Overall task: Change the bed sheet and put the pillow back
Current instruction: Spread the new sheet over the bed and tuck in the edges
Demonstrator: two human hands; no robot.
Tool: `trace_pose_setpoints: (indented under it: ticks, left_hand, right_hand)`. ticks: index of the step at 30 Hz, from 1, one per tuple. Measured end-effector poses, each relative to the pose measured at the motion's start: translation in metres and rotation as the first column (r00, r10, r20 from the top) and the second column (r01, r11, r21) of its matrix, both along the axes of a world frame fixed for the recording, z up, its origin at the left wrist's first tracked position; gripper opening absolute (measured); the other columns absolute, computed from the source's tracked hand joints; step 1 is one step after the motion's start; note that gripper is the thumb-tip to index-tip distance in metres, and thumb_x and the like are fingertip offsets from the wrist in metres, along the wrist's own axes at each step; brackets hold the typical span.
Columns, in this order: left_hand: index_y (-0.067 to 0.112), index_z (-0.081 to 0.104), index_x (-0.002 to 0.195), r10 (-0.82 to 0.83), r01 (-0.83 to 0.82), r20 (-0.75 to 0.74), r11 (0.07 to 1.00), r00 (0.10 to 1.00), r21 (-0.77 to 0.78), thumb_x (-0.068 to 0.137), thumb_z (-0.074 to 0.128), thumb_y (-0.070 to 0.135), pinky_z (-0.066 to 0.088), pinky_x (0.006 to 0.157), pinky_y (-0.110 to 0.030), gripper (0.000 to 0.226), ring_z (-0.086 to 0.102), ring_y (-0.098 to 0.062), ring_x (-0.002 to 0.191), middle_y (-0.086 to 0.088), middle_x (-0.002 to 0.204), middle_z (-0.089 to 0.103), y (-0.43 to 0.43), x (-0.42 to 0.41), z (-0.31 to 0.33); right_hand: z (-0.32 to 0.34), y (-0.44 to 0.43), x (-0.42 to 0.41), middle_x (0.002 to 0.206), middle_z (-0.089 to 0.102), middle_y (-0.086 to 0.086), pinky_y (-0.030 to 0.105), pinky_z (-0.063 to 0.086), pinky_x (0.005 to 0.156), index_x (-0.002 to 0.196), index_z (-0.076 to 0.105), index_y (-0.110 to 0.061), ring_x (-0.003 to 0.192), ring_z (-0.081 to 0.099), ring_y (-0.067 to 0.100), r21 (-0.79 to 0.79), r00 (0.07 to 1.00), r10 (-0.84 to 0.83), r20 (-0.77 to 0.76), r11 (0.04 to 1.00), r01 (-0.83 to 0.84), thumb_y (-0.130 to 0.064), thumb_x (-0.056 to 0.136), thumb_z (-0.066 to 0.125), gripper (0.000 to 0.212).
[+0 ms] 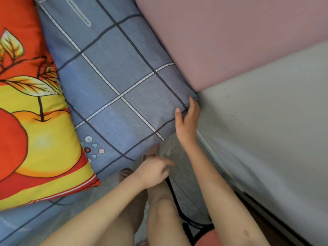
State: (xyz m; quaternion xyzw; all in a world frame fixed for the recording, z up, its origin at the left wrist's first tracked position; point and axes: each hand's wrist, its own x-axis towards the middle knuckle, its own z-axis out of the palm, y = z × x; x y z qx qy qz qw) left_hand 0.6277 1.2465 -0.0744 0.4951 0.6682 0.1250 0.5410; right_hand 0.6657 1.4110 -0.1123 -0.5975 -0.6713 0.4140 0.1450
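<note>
Checked sheet (115,77), apple-print pillow (35,139).
Your right hand (187,121) pinches the sheet's corner, thumb on top; your left hand (152,172) hangs loosely curled, holding nothing. Pillow lies on the sheet left of your left hand, one corner pointing toward it. Pink panel (221,41) beyond your right hand; tiled floor (182,174) between your hands.

Bed corner, layout seen from above.
Pillow (35,132) lies at left on the bed sheet (113,82). A padded panel (221,38) stands behind the sheet's right edge, touching it — a wall (266,121) further right. Floor (179,176) lies between bed and wall. Right hand (187,119) holds the sheet's corner; left hand (152,172) sits nearer, over the floor.
</note>
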Motion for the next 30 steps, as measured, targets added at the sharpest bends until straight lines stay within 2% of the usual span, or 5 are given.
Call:
trace_pose_setpoints:
  ticks: [3, 6, 12, 20, 30]
  left_hand:
    - [0.018, 0.059, 0.12, 0.586, -0.565, 0.125, 0.808, 0.801, -0.167, 0.094, 0.054, 0.014, 0.044, 0.098, -0.027, 0.027, 0.057, -0.01, 0.107, 0.002, 0.114, 0.062, -0.021, -0.009, 0.007]
    - [0.015, 0.054, 0.121, 0.975, -0.787, 0.161, 0.219, 0.153, -0.577, 0.093, 0.058, 0.023, 0.044, 0.088, -0.023, 0.029, 0.055, -0.008, 0.107, 0.0, 0.117, 0.059, -0.038, -0.025, 0.017]
    - [0.014, 0.04, 0.14, 0.731, -0.454, 0.132, -0.261, -0.669, -0.852, 0.073, 0.069, 0.041, 0.035, 0.108, -0.045, 0.078, 0.045, -0.021, 0.128, -0.009, 0.142, 0.042, -0.063, -0.039, 0.013]
    - [0.014, 0.057, 0.114, 0.336, -0.28, 0.131, -0.447, -0.933, -0.85, 0.072, 0.076, 0.037, 0.041, 0.105, -0.047, 0.051, 0.054, -0.026, 0.118, -0.008, 0.124, 0.061, -0.056, -0.041, -0.013]
    - [0.012, 0.056, 0.129, 0.045, -0.416, 0.429, -0.352, -0.902, -0.838, 0.086, 0.052, 0.026, 0.035, 0.108, -0.05, 0.045, 0.054, -0.03, 0.123, -0.01, 0.13, 0.06, -0.063, -0.046, 0.037]
  right_hand:
    - [0.002, 0.01, 0.008, 0.153, 0.029, 0.01, 0.026, 0.028, 0.108, 0.149, 0.021, -0.011, 0.135, 0.033, 0.017, -0.416, 0.998, 0.058, -0.029, 0.907, -0.065, -0.064, 0.071, 0.069, 0.106]
    - [-0.006, 0.019, 0.018, 0.149, 0.039, 0.0, 0.039, 0.033, 0.11, 0.15, 0.026, -0.02, 0.134, 0.04, 0.018, -0.724, 0.996, -0.06, 0.064, 0.685, 0.088, -0.097, 0.022, 0.057, 0.152]
    - [0.034, -0.008, 0.0, 0.125, 0.06, 0.004, 0.04, 0.055, 0.075, 0.126, 0.053, -0.014, 0.109, 0.059, 0.023, -0.835, 0.842, -0.532, -0.094, 0.503, 0.224, -0.046, 0.049, 0.089, 0.091]
    - [0.017, 0.004, -0.022, 0.122, 0.065, 0.005, 0.045, 0.048, 0.098, 0.128, 0.056, -0.017, 0.115, 0.06, 0.021, -0.794, 0.859, -0.462, -0.222, 0.597, 0.116, -0.051, 0.012, 0.094, 0.126]
    - [0.083, 0.016, -0.031, 0.112, 0.069, 0.006, 0.037, 0.052, 0.087, 0.117, 0.062, -0.012, 0.104, 0.065, 0.022, -0.742, 0.771, -0.377, -0.514, 0.646, -0.179, -0.02, 0.075, 0.067, 0.043]
